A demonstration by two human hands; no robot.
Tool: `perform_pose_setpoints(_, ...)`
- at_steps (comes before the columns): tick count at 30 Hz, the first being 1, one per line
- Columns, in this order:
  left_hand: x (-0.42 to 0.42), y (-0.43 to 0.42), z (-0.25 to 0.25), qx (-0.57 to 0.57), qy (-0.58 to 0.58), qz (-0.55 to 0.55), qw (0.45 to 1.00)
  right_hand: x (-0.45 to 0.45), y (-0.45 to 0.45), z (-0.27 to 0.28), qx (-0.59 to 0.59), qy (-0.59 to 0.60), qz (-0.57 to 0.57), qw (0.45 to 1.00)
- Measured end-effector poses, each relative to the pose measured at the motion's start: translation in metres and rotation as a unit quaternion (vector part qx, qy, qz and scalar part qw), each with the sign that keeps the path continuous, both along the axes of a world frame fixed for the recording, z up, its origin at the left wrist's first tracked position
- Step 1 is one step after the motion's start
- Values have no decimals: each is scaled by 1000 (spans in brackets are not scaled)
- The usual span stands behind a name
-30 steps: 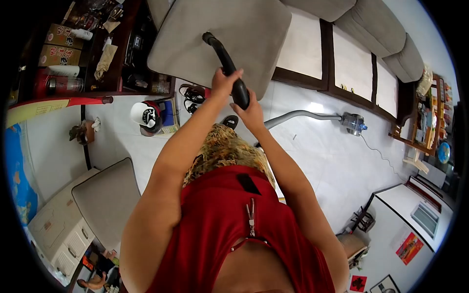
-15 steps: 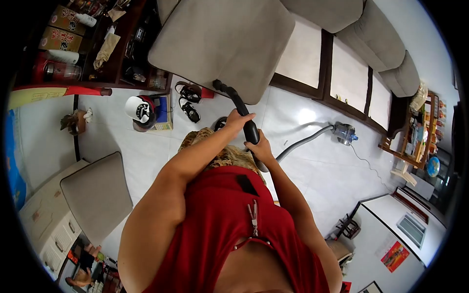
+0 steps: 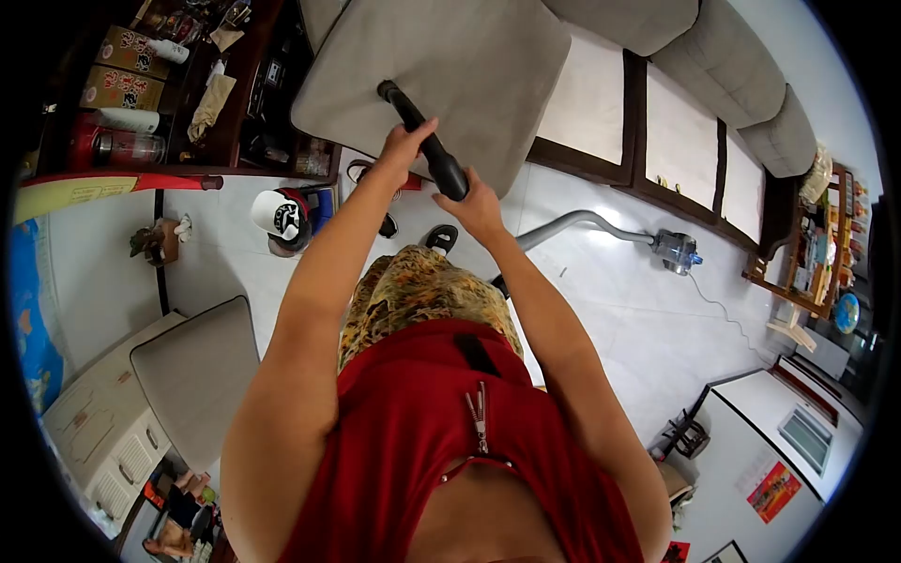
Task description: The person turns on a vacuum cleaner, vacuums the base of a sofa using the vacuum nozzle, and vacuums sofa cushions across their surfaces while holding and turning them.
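Observation:
A black vacuum cleaner tube (image 3: pixel 441 164) slants over the large grey cushion (image 3: pixel 469 56), its narrow tip at the cushion's surface. My left hand (image 3: pixel 404 152) is wrapped round the middle of the tube. Closed at the tube's near end is my right hand (image 3: pixel 477 208), with its thumb against the end. A grey hose (image 3: pixel 572 218) curves from beside my right forearm to the vacuum canister (image 3: pixel 676 251) on the white tiled floor.
The sofa (image 3: pixel 723 66) runs along the upper right. Dark shelves (image 3: pixel 235 103) with boxes and bottles stand at the upper left. A white cap (image 3: pixel 278 214), a black sandal (image 3: pixel 441 237) and a second cushion (image 3: pixel 197 380) lie nearer. A person (image 3: pixel 174 537) is at the lower left.
Between the earlier frames the tube came back toward my body. Since then both hands have pushed it forward and left, and its tip is again farther over the cushion.

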State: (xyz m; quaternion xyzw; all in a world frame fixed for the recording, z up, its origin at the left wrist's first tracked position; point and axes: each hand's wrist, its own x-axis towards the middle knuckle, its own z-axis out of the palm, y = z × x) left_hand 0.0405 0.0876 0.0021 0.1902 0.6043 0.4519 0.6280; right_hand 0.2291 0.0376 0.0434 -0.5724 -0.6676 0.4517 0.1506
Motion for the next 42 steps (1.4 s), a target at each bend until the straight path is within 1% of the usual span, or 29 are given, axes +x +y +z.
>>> perform_pose_setpoints(1, 1, -2, -10, 7, 4, -27, 1000, 5, -6, -8, -3, 3, -5, 1000)
perform_pose_setpoints(2, 10, -11, -21, -22, 0, -38, 999, 14, -15, -15, -38, -2, -6, 999)
perform_pose_setpoints(3, 24, -24, -23, -20, -3, -40, 999, 26, -28, -20, -74, -8, -7, 997)
perform_pose_setpoints(4, 35, -36, -36, -59, 58, -62, 995, 39, -41, -26, -108, -14, -7, 994)
perform_pose_setpoints(5, 48, -51, -31, -63, 13, -81, 995, 54, -56, -33, -92, -14, -5, 996)
perform_pose_setpoints(6, 61, -64, -38, -80, -25, -78, 993, 67, -71, -38, -77, -15, -3, 997)
perform_pose_setpoints(7, 74, -74, -29, -110, -17, -67, 991, 77, -83, -40, -84, -14, -10, 996)
perform_pose_setpoints(8, 81, -83, -40, -111, -41, -73, 990, 85, -94, -42, -92, -13, -18, 996)
perform_pose_setpoints(9, 88, -87, -39, -112, -64, -80, 988, 89, -99, -39, -99, -12, -28, 995)
perform_pose_setpoints(11, 99, -92, -37, -108, -45, -44, 992, 93, -101, -35, -114, 5, -39, 993)
perform_pose_setpoints(12, 101, -90, -26, -106, -34, -26, 993, 93, -101, -28, -121, 14, -46, 991)
perform_pose_setpoints(15, 85, -79, 9, 29, 8, 25, 999, 75, -81, -10, -86, 48, -40, 994)
perform_pose_setpoints(17, 58, -66, 27, 31, 78, 41, 996, 53, -56, -9, -38, 63, -6, 997)
perform_pose_setpoints(19, 32, -53, 62, 15, 79, 74, 994, 23, -29, 17, -34, 61, 6, 998)
perform_pose_setpoints(21, 4, -39, 52, 64, 94, 107, 988, -2, -8, 17, -12, 29, 38, 999)
perform_pose_setpoints(22, -11, -34, 43, 65, 94, 100, 988, -10, -1, 15, -2, 14, 54, 998)
perform_pose_setpoints(24, -19, -38, 24, 36, 125, 85, 988, -17, -5, -9, 18, 6, 64, 998)
perform_pose_setpoints(25, -19, -38, 25, 24, 137, 78, 987, -17, -6, -15, 30, -1, 69, 997)
perform_pose_setpoints(26, -10, -44, 24, 3, 140, 57, 988, -10, -16, -19, 19, 8, 58, 998)
perform_pose_setpoints(27, 0, -52, 6, 23, 136, 54, 989, 0, -28, -22, -1, -4, 52, 999)
perform_pose_setpoints(28, 9, -61, 3, 4, 115, 15, 993, 13, -40, -29, -21, -17, 48, 999)
perform_pose_setpoints(29, 23, -69, -4, -14, 97, 4, 995, 26, -52, -35, -39, -30, 43, 998)
perform_pose_setpoints(30, 35, -79, -27, -28, 95, -2, 995, 41, -66, -36, -57, -34, 36, 997)
perform_pose_setpoints(31, 47, -89, -28, -31, 58, -29, 997, 54, -77, -36, -74, -37, 28, 996)
perform_pose_setpoints(33, 65, -98, -21, -84, 13, -56, 995, 70, -91, -33, -97, -45, 18, 994)
perform_pose_setpoints(36, 81, -102, -13, -122, 43, -2, 992, 76, -95, -28, -98, -37, 5, 995)
perform_pose_setpoints(39, 64, -101, -6, -10, 75, 54, 996, 64, -82, -16, -70, -13, 21, 997)
perform_pose_setpoints(41, 39, -91, 34, 34, 90, 67, 993, 41, -65, -6, -46, -1, 44, 998)
perform_pose_setpoints(42, 26, -87, 46, 49, 95, 94, 990, 26, -53, 2, -32, 1, 57, 998)
